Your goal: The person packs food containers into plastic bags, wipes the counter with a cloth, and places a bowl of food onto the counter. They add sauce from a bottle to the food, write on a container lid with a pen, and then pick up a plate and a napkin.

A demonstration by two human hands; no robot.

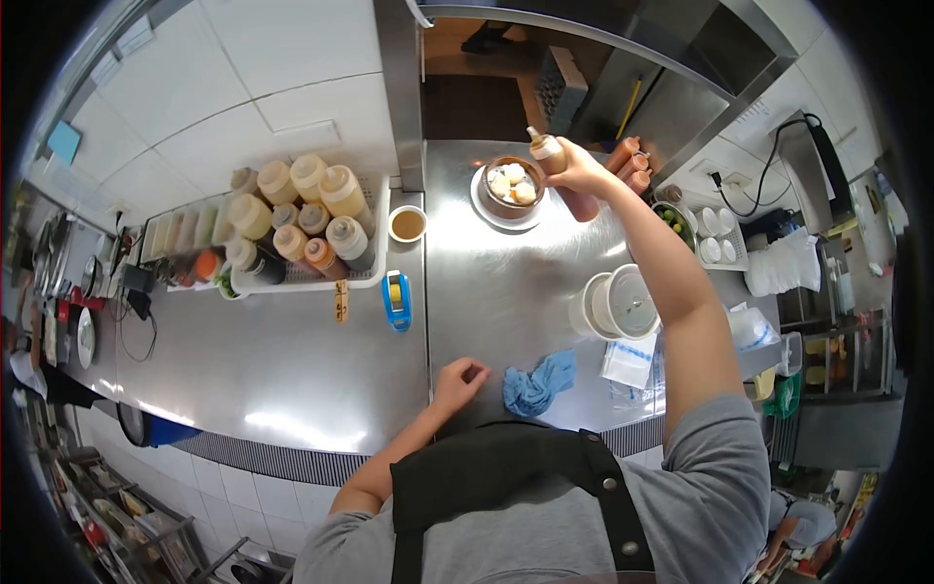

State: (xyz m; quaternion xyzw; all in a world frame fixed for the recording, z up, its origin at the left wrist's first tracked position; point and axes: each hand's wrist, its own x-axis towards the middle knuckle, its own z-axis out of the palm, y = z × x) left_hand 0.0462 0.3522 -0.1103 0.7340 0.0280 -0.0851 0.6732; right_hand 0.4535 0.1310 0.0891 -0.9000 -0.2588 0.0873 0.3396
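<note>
head view: right hand [581, 171] grasps squeeze bottle [549, 156] beside bowl [500, 207]; left hand [457, 383] empty, half-curled, near blue cloth [539, 383]

Grey shirt [715, 457], black studded apron [491, 467]

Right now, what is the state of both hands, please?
Left hand: loosely closed, nothing visible in it.
Right hand: closed around a squeeze bottle.

Smooth metal is gleaming across the surface [506, 282], and the squeeze bottle [547, 149] is showing translucent plastic. The brown bowl [499, 207] is looking wooden, its plate [508, 227] glossy. The blue cloth [538, 383] is looking matt and rumpled, the tape dispenser [398, 310] smooth plastic; metal studs [609, 484] are glinting on matt apron fabric [486, 467].
</note>
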